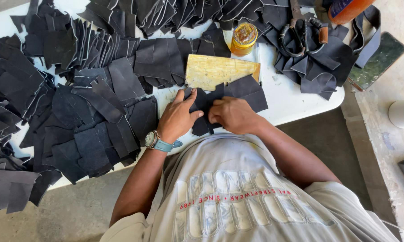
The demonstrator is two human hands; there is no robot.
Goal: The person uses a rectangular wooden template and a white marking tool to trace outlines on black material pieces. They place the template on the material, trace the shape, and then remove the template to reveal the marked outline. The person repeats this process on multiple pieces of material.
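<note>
Dark cut pieces (pixel 238 92) under both hands looked like matt suede-like leather, pale raw edges. Board (pixel 215 69) beneath them: yellowed, scuffed, dull. Beside the board, jar (pixel 243 39) looked glossy amber plastic; table (pixel 296 96) was smooth white plastic. Scissors (pixel 300 33): dark metal.
</note>
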